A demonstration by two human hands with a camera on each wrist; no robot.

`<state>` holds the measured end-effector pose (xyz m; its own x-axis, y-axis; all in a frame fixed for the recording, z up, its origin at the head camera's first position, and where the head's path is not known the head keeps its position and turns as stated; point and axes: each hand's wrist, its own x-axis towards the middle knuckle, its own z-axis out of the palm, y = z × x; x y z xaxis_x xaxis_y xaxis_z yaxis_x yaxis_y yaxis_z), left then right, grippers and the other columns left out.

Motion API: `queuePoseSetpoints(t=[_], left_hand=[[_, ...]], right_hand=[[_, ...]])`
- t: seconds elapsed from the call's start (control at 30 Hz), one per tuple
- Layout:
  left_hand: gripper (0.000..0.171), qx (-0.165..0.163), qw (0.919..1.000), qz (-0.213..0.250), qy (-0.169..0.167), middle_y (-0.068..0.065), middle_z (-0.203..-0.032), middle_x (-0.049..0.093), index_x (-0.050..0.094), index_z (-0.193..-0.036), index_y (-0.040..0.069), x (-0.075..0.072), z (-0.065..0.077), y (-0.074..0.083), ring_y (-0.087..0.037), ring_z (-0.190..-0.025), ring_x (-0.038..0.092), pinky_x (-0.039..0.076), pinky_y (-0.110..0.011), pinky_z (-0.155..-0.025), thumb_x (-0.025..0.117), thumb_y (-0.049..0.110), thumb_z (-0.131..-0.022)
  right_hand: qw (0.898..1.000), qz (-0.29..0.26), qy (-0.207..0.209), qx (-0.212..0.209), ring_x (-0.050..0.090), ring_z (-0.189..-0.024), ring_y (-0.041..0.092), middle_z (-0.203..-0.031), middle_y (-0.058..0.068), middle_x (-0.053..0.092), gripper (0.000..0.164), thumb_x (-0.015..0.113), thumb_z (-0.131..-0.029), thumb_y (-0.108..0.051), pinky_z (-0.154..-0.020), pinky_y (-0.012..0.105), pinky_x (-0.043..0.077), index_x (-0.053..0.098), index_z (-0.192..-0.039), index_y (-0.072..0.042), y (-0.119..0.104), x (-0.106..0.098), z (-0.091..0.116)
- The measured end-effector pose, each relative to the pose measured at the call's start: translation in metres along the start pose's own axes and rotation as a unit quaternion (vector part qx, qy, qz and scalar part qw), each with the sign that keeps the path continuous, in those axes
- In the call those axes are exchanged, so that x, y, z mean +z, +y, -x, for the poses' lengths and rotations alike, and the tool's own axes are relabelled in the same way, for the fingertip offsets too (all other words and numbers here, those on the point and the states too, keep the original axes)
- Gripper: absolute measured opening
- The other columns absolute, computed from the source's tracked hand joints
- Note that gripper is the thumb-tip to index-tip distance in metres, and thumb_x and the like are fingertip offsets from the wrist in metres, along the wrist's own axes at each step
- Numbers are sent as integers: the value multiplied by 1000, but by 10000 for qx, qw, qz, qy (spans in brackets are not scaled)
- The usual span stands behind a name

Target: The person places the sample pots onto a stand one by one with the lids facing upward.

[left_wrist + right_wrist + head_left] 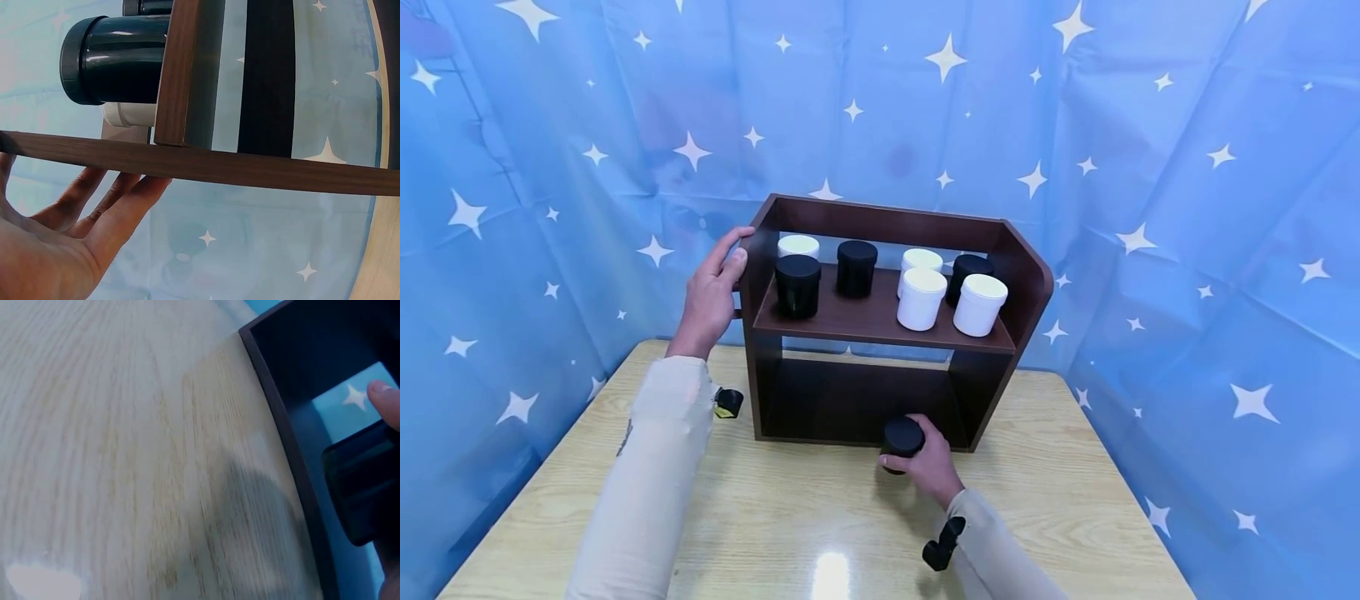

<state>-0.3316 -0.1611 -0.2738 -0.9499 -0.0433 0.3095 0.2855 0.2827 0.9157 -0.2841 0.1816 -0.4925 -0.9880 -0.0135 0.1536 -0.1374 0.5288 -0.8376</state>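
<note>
My right hand (934, 465) grips a black lidded jar (903, 437) between thumb and fingers, at the front of the lower compartment of a dark brown two-tier shelf (880, 337). The right wrist view shows the jar (365, 481) at its right edge, partly cut off, with one fingertip above it. My left hand (709, 296) rests against the shelf's left side panel (250, 175), fingers extended and fingertips touching its outer face. On the upper tier, a black jar (797, 286) stands at the front left, nearest to that hand.
Several more jars share the upper tier: a white jar (798, 246) at back left, a black jar (856, 268) mid-back, and white and black ones at right, including a white jar (980, 305) at front right. The shelf stands on a wooden table (775, 525) before a blue star-patterned curtain (895, 108).
</note>
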Motion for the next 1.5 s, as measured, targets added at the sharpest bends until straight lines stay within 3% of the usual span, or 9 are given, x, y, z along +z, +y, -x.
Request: queuePoseSetpoints(t=[0.3, 0.5, 0.9, 1.17, 1.5], left_hand=[[43, 21, 9999, 80, -67, -9, -155, 45, 37, -148, 52, 0, 2, -1, -38, -130, 56, 50, -64, -99, 32, 56, -105], [43, -24, 10000, 44, 5, -9, -155, 45, 38, -147, 54, 0, 0, 0, -38, -130, 56, 50, -65, -99, 32, 58, -104], [43, 129, 9998, -115, 103, -12, -152, 50, 39, -147, 50, 0, 0, -1, -38, -130, 57, 44, -62, -108, 32, 57, -105], [43, 83, 9999, 69, -10, -12, -151, 49, 39, -147, 52, -1, 0, 0, -38, -128, 58, 50, -66, -98, 33, 58, -105], [44, 74, 9999, 81, -22, -14, -152, 48, 38, -150, 48, -1, 3, 3, -39, -129, 57, 48, -66, -101, 32, 53, -106]], right_hand=[[9992, 127, -273, -258, 63, -109, 22, -120, 5, 68, 69, 95, -65, -23, -97, 44, 50, 60, -124, -16, -15, -4, 8], [9976, 165, -376, -553, 63, -109, 22, -119, 3, 69, 68, 95, -65, -23, -97, 46, 49, 60, -123, -17, -28, -6, 5], [9959, 76, -536, -722, 63, -107, 18, -116, -2, 68, 65, 95, -66, -25, -95, 41, 50, 62, -122, -22, -36, -8, 5], [9952, 66, -632, -742, 63, -107, 16, -118, -3, 68, 65, 94, -67, -27, -96, 40, 50, 61, -123, -23, -43, -10, 5], [9941, -20, -649, -869, 63, -107, 16, -116, -5, 68, 66, 95, -66, -26, -96, 41, 50, 61, -123, -27, -58, -11, 4]])
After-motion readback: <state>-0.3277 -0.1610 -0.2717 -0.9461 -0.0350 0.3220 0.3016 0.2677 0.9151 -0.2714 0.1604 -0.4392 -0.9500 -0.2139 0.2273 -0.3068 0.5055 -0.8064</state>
